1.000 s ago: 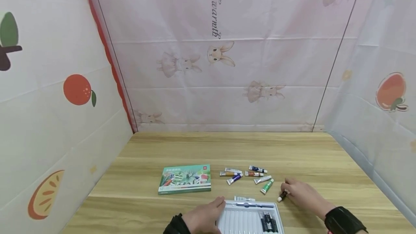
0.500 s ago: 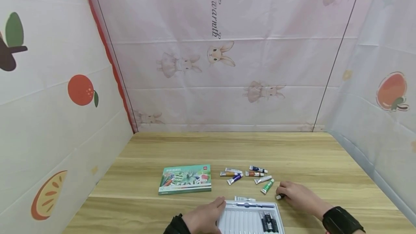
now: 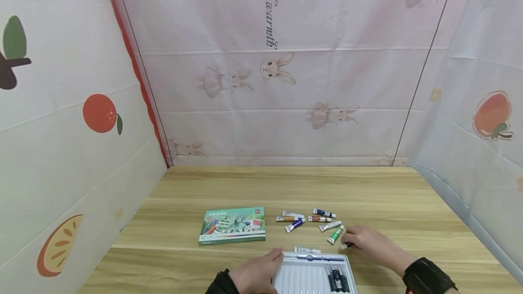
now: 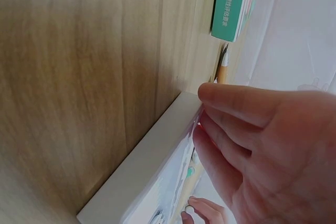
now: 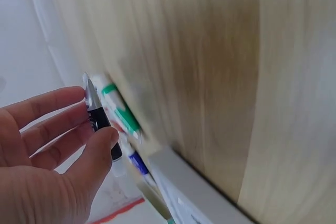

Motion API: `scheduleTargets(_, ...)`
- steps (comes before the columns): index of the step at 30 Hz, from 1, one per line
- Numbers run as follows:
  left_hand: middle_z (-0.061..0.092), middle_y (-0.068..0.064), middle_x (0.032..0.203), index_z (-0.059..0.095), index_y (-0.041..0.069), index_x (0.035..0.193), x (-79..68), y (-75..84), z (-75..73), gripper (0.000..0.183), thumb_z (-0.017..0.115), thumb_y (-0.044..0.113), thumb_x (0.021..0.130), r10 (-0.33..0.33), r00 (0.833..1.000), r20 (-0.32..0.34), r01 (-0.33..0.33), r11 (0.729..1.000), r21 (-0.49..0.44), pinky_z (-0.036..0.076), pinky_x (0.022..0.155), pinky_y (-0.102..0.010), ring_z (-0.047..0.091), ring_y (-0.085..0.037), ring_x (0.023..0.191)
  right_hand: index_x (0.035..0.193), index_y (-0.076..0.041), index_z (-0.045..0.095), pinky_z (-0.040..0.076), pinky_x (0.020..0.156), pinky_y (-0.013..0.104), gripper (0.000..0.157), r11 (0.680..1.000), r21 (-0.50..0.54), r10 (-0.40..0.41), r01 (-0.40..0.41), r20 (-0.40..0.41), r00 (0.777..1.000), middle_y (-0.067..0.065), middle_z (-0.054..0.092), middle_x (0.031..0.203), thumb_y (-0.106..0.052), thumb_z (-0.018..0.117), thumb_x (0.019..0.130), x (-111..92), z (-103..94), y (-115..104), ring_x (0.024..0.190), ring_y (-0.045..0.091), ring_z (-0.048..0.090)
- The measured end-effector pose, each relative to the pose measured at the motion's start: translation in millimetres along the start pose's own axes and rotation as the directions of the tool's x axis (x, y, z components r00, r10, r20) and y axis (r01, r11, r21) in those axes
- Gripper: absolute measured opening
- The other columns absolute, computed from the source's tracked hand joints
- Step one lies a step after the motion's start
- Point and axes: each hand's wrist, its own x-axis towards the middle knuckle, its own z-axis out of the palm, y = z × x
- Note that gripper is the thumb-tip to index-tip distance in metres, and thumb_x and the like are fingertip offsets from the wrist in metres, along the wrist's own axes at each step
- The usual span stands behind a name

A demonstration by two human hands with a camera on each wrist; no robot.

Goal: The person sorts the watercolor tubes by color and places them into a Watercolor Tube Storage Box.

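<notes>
My right hand pinches a small black paint tube with a white cap between thumb and fingertips, low over the table just right of a green paint tube. The white plastic tray sits at the front, cut off by the lower frame edge. Several black tubes lie in its right part and a slim brush along its top slot. On the tray's far left corner rests my left hand, its fingers straight against the wall in the left wrist view.
Behind the tray lie loose paint tubes: purple, brown, dark blue, ochre and silver-white. One pale tube lies right behind its back edge. A green illustrated box stands to the left.
My right hand has moved left with the black paint tube, closer to the green tube and the tray. The left hand and the tray stay in place.
</notes>
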Motion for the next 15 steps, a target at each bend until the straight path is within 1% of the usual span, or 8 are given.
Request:
scheduleTargets(2,0.023,-0.004,0.131,0.029,0.006,0.127,0.4,-0.4,0.5,0.078,0.059,0.045,0.066,0.000,1.000,0.002,0.000,1.000,0.005,0.026,0.091,-0.025,0.021,-0.010,0.117,0.078,-0.016,0.058,0.042,0.050,0.016,0.023,1.000,0.007,-0.009,0.009,0.003,1.000,-0.007,0.050,0.077,-0.005,0.068,0.060,3.2,-1.6,-4.0,0.067,0.004,0.049)
scheduleTargets(5,0.023,-0.003,0.132,0.029,0.006,0.127,1.1,-0.7,1.0,0.078,0.059,0.045,0.066,-0.008,1.000,0.011,0.008,1.000,-0.001,0.026,0.091,-0.025,0.021,-0.010,0.117,0.077,-0.016,0.059,0.043,0.052,0.016,0.022,0.999,-0.003,-0.042,0.042,-0.016,0.999,-0.007,0.051,0.078,-0.007,0.069,0.059,7.6,-3.2,-10.1,0.068,0.005,0.050)
scheduleTargets(9,0.023,-0.003,0.132,0.029,0.007,0.127,1.3,-0.7,0.4,0.078,0.059,0.044,0.066,-0.021,1.000,0.022,0.021,1.000,-0.018,0.026,0.091,-0.025,0.021,-0.010,0.117,0.077,-0.017,0.060,0.042,0.055,0.014,0.025,0.996,-0.011,-0.087,0.087,-0.034,0.996,-0.008,0.051,0.079,-0.004,0.069,0.057,13.0,-6.1,-19.7,0.070,0.004,0.050)
scheduleTargets(15,0.023,-0.002,0.132,0.029,0.007,0.127,1.9,0.3,-0.1,0.079,0.060,0.044,0.065,-0.031,0.999,0.018,0.031,0.999,-0.017,0.026,0.091,-0.026,0.022,-0.010,0.117,0.079,-0.015,0.061,0.042,0.057,0.013,0.026,0.991,0.012,-0.131,0.131,-0.010,0.991,-0.006,0.050,0.080,-0.003,0.067,0.057,19.4,-8.9,-35.2,0.071,0.004,0.050)
